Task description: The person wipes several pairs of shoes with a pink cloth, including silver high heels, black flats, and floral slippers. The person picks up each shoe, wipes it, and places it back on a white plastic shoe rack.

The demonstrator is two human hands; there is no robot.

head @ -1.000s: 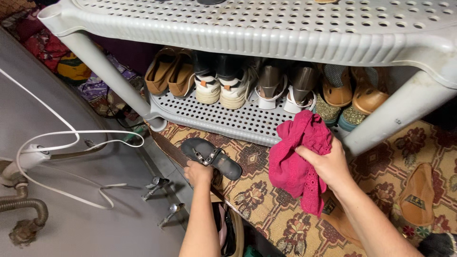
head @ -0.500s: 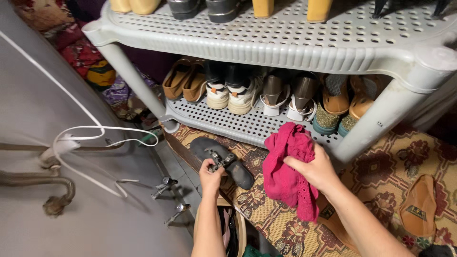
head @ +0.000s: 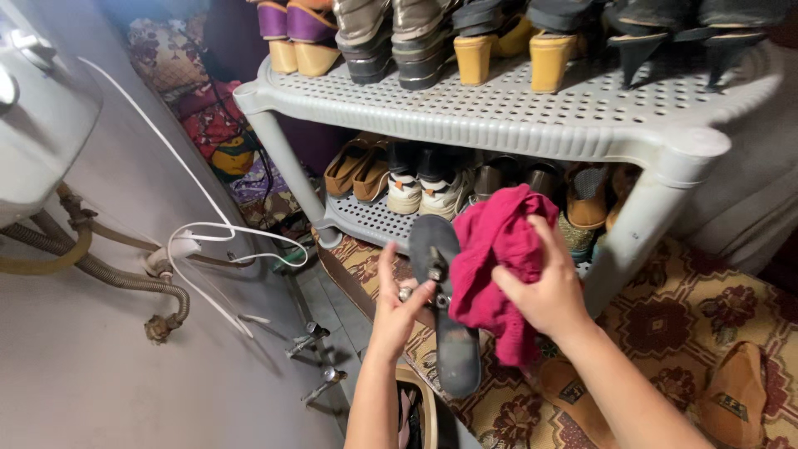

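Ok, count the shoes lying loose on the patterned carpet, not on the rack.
2 in view: a tan shoe at far right, and another tan shoe under the right hand's forearm. More may be hidden.

Lower shelf (head: 366,223) packed with shoes (head: 420,179), bare only at left front corner. Rack leg (head: 642,224) blocking right. Open floor strip (head: 332,308) left, beside hoses (head: 108,270) and cable (head: 224,237).

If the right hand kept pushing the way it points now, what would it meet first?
The right hand holds the pink cloth and points left, so the cloth would likely meet the dark sandal held in the left hand, though depth is unclear.
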